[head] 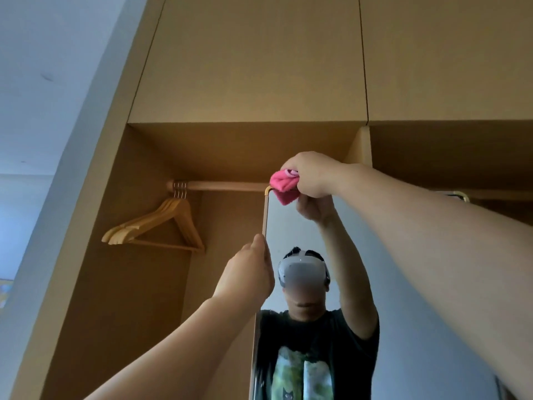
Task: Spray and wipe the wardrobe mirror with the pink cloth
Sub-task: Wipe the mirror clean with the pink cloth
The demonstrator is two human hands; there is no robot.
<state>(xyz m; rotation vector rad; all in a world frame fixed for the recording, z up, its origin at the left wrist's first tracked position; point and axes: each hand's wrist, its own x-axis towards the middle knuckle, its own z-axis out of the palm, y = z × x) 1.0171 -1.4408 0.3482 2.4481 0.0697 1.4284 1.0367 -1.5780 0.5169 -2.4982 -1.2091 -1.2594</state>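
The right hand (310,174), just above the centre of the frame, is closing around the pink cloth (284,184), bunching it into a wad so that only a fold and a hanging corner are showing to the left of the knuckles. That wad is pressing against the top left corner of the wardrobe mirror (403,284), right where the rounded gold frame is turning downward, so the work is sitting directly under the grip rather than away from it. Lower and to the left, the left hand (248,274) is pinching the mirror's left edge between thumb and fingers, apparently steadying the panel. The cloth is looking soft, light and limp, so it is probably best held balled in the palm with a flat pad facing the glass; a loose corner would likely be dragging and smearing. The mirror is rigid, smooth and breakable, and seems free to swing, so holding it by the frame edge rather than the glass appears sensible. No spray bottle is showing, so wiping seems to be the step in hand. Behind the mirror, a wooden rail (227,186) is carrying hangers (155,226) at the left centre.
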